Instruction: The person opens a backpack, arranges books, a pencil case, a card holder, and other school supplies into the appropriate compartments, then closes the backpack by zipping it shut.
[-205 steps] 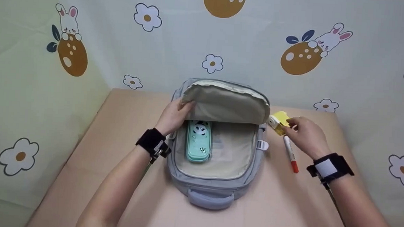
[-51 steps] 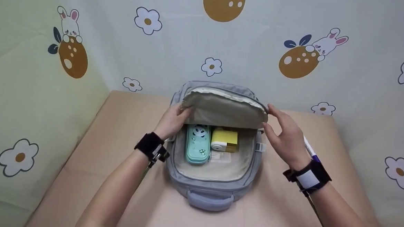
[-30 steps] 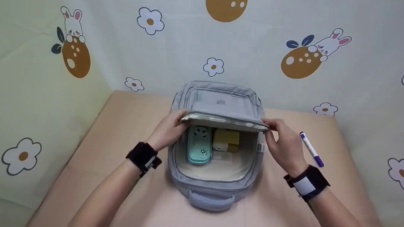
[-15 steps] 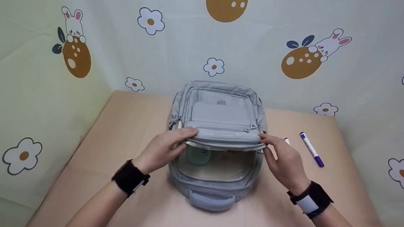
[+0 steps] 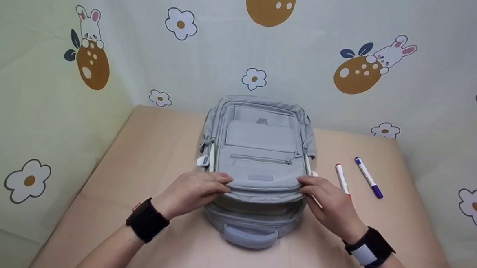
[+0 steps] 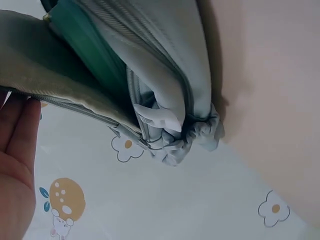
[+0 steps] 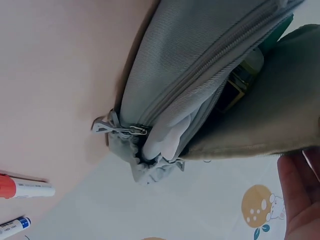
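A grey backpack [image 5: 263, 135] lies on the table, its handle toward the front. My left hand [image 5: 190, 190] pinches the left corner of its front flap [image 5: 261, 168], and my right hand [image 5: 333, 202] pinches the right corner. The flap is lowered most of the way, with a gap above the handle. Through the side openings, a green pencil case [image 6: 90, 50] shows in the left wrist view and a yellow box-like thing with a white part [image 7: 237, 85] in the right wrist view. From the head view both are hidden beneath the flap.
Right of the backpack, a red-capped marker [image 5: 341, 176] and a purple-capped marker [image 5: 369, 178] lie on the peach-coloured table [image 5: 110, 164]. A patterned cloth [image 5: 209, 59] hangs behind and at the sides.
The yellow thing went from the table into the backpack beside the pencil case. Both hands then brought the raised flap down toward the handle, covering the inside.
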Demonstrator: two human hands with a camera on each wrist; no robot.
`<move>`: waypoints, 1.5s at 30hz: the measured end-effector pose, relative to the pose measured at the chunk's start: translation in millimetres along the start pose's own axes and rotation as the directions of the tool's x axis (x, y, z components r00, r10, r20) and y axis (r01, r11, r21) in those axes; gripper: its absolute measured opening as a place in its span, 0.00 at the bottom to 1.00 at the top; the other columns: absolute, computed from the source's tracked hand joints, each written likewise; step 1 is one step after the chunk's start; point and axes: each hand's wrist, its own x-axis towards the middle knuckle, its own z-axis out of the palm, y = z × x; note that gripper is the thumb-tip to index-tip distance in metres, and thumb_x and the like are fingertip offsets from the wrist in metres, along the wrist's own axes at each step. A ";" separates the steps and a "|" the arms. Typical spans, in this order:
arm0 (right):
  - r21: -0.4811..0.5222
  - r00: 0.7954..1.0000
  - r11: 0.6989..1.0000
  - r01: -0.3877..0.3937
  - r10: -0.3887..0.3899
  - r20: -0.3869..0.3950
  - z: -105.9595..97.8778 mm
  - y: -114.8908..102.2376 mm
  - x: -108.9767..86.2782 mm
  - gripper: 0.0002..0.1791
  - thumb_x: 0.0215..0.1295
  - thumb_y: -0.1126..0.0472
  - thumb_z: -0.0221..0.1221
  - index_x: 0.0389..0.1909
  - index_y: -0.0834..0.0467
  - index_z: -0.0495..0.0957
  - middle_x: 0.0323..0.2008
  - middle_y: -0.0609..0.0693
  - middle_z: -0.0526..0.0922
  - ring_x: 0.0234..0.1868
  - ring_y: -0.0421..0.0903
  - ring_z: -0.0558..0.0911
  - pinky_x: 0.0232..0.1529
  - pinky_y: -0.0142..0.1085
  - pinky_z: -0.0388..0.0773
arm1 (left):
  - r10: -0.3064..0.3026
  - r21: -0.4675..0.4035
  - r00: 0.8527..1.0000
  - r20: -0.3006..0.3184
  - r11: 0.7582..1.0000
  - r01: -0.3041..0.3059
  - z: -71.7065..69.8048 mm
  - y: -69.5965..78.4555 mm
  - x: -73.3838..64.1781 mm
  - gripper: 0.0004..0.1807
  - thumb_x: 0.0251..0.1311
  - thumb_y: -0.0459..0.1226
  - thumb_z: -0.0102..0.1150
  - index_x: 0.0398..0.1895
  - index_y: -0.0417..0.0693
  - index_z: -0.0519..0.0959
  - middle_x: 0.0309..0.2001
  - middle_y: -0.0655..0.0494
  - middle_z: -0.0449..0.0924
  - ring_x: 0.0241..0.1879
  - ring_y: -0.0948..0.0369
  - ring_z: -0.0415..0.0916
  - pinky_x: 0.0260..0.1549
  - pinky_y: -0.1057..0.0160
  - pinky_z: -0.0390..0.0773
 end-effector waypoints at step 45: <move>-0.029 0.933 0.999 -0.021 0.030 0.360 22.9 -7.1 -28.7 0.14 0.60 0.68 0.66 0.47 0.56 0.86 0.48 0.47 0.81 0.50 0.45 0.79 0.44 0.41 0.81 | -0.206 0.192 0.918 0.340 0.970 0.147 22.5 7.4 -20.6 0.16 0.69 0.45 0.63 0.52 0.47 0.86 0.68 0.53 0.73 0.68 0.56 0.70 0.60 0.55 0.75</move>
